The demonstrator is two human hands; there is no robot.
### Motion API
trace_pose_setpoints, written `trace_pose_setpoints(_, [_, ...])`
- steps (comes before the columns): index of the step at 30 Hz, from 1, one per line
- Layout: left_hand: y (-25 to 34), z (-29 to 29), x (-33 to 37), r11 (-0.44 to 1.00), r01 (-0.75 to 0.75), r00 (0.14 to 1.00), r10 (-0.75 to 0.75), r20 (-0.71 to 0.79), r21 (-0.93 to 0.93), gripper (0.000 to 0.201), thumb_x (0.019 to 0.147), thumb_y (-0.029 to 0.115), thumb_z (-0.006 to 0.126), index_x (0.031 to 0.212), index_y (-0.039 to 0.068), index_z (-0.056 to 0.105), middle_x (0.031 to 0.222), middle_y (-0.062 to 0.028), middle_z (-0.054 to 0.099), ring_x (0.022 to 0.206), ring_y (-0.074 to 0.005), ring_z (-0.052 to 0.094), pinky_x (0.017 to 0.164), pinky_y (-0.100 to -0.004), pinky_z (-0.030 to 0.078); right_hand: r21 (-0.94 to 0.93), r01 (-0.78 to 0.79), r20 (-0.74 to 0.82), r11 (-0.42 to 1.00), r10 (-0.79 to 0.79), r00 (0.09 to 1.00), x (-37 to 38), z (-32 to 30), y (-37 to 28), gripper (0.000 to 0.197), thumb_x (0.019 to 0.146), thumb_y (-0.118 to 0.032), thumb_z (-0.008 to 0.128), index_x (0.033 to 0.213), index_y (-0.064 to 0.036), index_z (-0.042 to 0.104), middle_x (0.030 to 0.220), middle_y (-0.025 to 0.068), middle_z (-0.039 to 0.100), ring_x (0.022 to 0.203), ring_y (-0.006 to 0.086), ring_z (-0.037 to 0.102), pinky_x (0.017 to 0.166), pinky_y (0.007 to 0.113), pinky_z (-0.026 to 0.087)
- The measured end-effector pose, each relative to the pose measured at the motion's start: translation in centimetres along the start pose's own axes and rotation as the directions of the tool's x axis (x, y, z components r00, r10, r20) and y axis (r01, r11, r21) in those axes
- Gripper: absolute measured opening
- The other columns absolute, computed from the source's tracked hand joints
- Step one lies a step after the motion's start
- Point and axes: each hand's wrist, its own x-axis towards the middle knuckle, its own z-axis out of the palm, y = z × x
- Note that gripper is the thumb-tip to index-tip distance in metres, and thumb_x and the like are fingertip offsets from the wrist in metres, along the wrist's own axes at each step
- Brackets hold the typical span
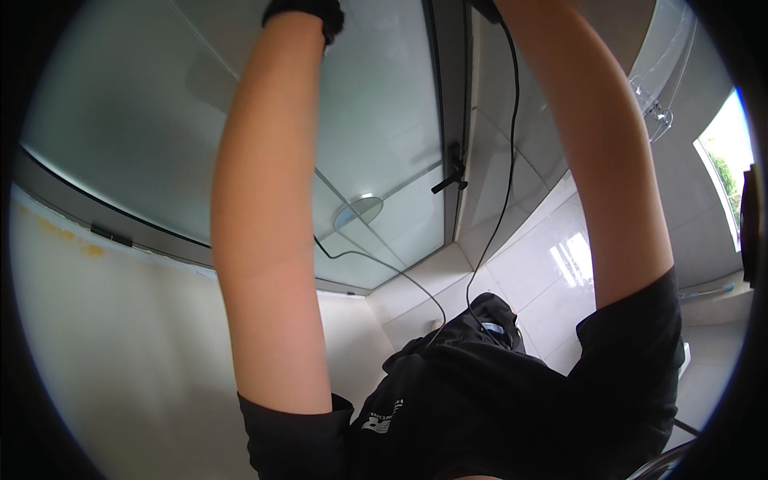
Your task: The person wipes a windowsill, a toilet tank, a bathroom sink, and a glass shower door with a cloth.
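Note:
Both my arms are raised, and the hands lie beyond the top edge, so their fingers and anything in them are hidden. My left forearm (268, 160) crosses in front of a frosted glass panel (384, 96), with a black band or cuff (312, 14) around its wrist. On the right, my right forearm (600, 144) reaches up past the panel's dark frame (454, 80). A black cable (513, 120) hangs from near the right wrist down to my waist. A thinner cord (360, 254) runs from behind the left arm. The black handle (452, 174) sits on the frame between the arms.
A pale wall (136, 320) with yellowish stains stands at the left. Grey tiles (544, 256) lie behind and below the right arm. A bright window (726, 164) and a clear glass or plastic fitting (654, 112) are at the right.

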Motion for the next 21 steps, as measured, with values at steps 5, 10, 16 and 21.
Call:
trace_pose_setpoints(5, [1.3, -2.5, -3.3, 0.988, 0.008, 0.988, 0.016, 0.155, -0.152, 0.054, 0.095, 0.028, 0.048, 0.139, -0.003, 0.044, 0.131, -0.0191, 0.053, 0.125, -0.0368, 0.045, 0.115, -0.0563, 0.018, -0.094, 0.07, 0.201, 0.993, -0.05, 0.978, -3.1, -4.5, -0.6, 0.053, 0.096, -0.024, 0.042, 0.138, 0.0079, 0.041, 0.146, 0.0294, 0.035, 0.129, 0.0439, 0.039, 0.111, 0.05, 0.029])
trace_pose_setpoints(10, [2.6, -3.4, -8.2, 0.978, 0.012, 0.94, 0.061, 0.337, -0.209, 0.053, 0.097, 0.03, 0.046, 0.141, 0.002, 0.043, 0.133, -0.0162, 0.053, 0.128, -0.0329, 0.043, 0.116, -0.0544, 0.017, -0.104, 0.055, 0.515, 0.993, 0.007, 0.857, -6.3, -7.0, -1.1, 0.058, 0.095, -0.028, 0.044, 0.139, 0.0077, 0.039, 0.148, 0.0269, 0.033, 0.134, 0.0384, 0.037, 0.113, 0.046, 0.03])
trace_pose_setpoints(16, [0.0, -5.2, -10.9, 0.952, -0.052, 0.915, 0.167, 0.368, -0.303, 0.049, 0.097, 0.032, 0.046, 0.14, 0.007, 0.047, 0.13, -0.0148, 0.056, 0.127, -0.0311, 0.045, 0.117, -0.0497, 0.019, -0.183, 0.117, 0.602, 0.976, 0.018, 0.798, -7.8, -8.8, -1.4, 0.057, 0.096, -0.032, 0.046, 0.139, 0.0049, 0.041, 0.148, 0.0248, 0.035, 0.136, 0.0377, 0.035, 0.115, 0.047, 0.026])
trace_pose_setpoints(21, [-7.4, -8.8, -11.4, 0.98, -0.03, 0.955, 0.087, 0.285, -0.199, 0.048, 0.097, 0.034, 0.048, 0.136, 0.007, 0.052, 0.125, -0.0149, 0.058, 0.126, -0.0315, 0.046, 0.116, -0.0477, 0.023, -0.142, 0.107, 0.564, 0.984, -0.009, 0.826, -5.0, -9.4, -7.3, 0.057, 0.098, -0.032, 0.044, 0.14, 0.0057, 0.038, 0.147, 0.0256, 0.036, 0.136, 0.0386, 0.034, 0.115, 0.049, 0.026])
